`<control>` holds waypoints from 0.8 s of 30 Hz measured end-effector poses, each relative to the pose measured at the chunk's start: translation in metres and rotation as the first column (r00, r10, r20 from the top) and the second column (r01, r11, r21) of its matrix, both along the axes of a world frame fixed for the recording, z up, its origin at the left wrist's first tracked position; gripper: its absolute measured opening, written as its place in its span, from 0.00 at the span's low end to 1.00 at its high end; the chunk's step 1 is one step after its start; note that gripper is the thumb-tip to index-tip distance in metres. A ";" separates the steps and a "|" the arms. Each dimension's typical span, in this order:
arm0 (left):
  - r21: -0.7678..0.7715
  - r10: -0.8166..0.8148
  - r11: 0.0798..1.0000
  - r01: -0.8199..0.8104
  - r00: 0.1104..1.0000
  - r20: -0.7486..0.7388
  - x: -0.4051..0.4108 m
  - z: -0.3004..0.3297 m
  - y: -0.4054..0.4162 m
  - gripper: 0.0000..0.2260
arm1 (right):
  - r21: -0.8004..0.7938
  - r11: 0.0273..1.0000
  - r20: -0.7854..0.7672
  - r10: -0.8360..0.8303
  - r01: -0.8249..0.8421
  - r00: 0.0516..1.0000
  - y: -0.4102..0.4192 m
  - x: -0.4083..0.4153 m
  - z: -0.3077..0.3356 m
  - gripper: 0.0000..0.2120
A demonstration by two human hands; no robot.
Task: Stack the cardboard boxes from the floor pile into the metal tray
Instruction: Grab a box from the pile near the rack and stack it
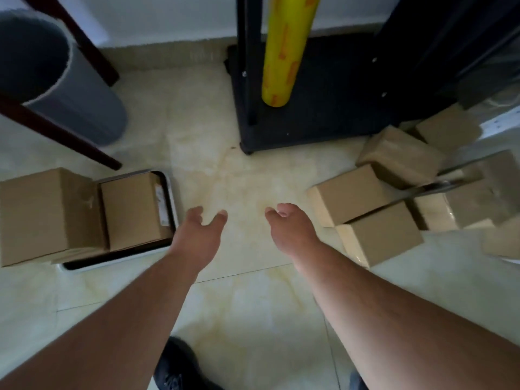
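Observation:
A metal tray [112, 263] lies on the floor at the left and holds two cardboard boxes: a tall one [42, 212] at the far left and a lower one [132, 209] beside it. A pile of several cardboard boxes [377, 198] lies on the floor at the right. My left hand [201, 235] hovers open just right of the tray, holding nothing. My right hand [289, 229] is open too, a little left of the nearest pile boxes [380, 237]. Bare floor lies between both hands.
A black stand [309, 122] with a yellow film roll [284, 49] stands at the back centre. A grey bin [64, 88] and dark wooden legs [59, 133] are at the back left. A metal bar [439, 187] crosses the box pile. My shoe [177, 364] is at the bottom.

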State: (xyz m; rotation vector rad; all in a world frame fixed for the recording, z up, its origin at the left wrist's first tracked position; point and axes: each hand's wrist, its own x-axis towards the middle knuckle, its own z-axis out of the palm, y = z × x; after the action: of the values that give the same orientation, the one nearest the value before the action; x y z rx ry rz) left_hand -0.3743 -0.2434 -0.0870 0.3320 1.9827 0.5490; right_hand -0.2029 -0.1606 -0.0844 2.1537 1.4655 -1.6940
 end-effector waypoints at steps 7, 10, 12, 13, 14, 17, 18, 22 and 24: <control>0.008 -0.163 0.987 0.163 0.987 -0.004 0.125 -0.003 0.057 0.47 | 0.008 0.986 0.037 -0.170 0.169 0.985 0.026 0.142 0.008 0.26; 0.000 -0.241 0.970 0.241 0.970 0.007 0.176 -0.012 0.075 0.40 | -0.001 0.972 0.053 -0.235 0.235 0.971 0.035 0.200 0.007 0.26; -0.002 -0.268 0.963 0.269 0.963 0.008 0.204 -0.017 0.084 0.42 | 0.005 0.964 0.058 -0.266 0.266 0.962 0.039 0.233 0.005 0.26; -0.001 -0.280 0.960 0.280 0.960 0.009 0.218 -0.020 0.088 0.42 | 0.002 0.963 0.065 -0.269 0.270 0.961 0.041 0.248 0.004 0.26; -0.003 -0.294 0.956 0.294 0.956 0.008 0.232 -0.022 0.092 0.43 | 0.003 0.960 0.073 -0.279 0.279 0.958 0.043 0.263 0.004 0.26; -0.014 -0.323 0.946 0.323 0.946 0.015 0.272 -0.031 0.103 0.46 | 0.013 0.951 0.090 -0.310 0.310 0.946 0.048 0.307 -0.003 0.26; -0.019 -0.334 0.942 0.334 0.942 0.018 0.285 -0.034 0.105 0.46 | 0.015 0.948 0.090 -0.317 0.317 0.944 0.051 0.321 -0.005 0.26; -0.024 -0.379 0.925 0.380 0.925 0.033 0.333 -0.052 0.110 0.40 | 0.012 0.937 0.106 -0.349 0.350 0.931 0.054 0.371 -0.020 0.26; -0.032 -0.388 0.920 0.390 0.921 0.042 0.356 -0.061 0.110 0.38 | 0.006 0.934 0.125 -0.356 0.358 0.926 0.053 0.392 -0.028 0.26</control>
State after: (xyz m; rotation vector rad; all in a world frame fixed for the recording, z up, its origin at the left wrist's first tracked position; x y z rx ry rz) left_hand -0.0185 -0.1334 -0.1481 0.6703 1.8250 0.2570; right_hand 0.1887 -0.1072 -0.1125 2.5904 1.0725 -1.6162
